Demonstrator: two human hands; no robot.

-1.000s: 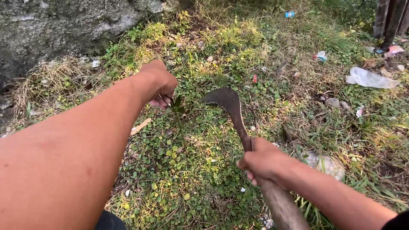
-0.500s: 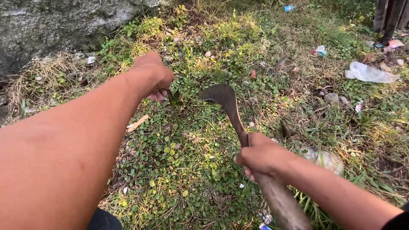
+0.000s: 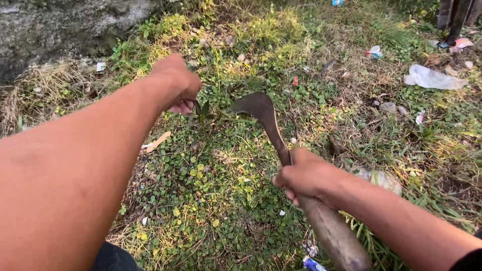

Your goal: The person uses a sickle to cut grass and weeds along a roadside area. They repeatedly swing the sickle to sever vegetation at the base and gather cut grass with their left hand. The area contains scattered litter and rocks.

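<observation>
Your right hand (image 3: 306,175) is clenched tight around the thick brown wooden handle (image 3: 331,233) of a curved, dark rusty metal sickle (image 3: 263,118), gripping where wood meets blade. The hooked tip lies low over the ground, just beside a small dark-green leafy weed (image 3: 203,109). Your left hand (image 3: 178,83) is curled into a loose fist at the top of that weed; the fingers look pinched on its leaves, though the grasp itself is half hidden under the knuckles.

The sickle looks stiff and front-heavy, with a smooth, rounded handle that could twist in a sweaty palm, so a hold close to the blade end, as you have it, gives the best control. The weed is soft, thin and easily torn; it would hold better taken low on the stem than by its leaves.

Around you is a patchy green ground cover of clover-like plants (image 3: 201,190), with dry grass and a grey stone wall (image 3: 60,25) at upper left. A crumpled white plastic wrapper (image 3: 432,78) and other small scraps of litter lie well apart to the right.
</observation>
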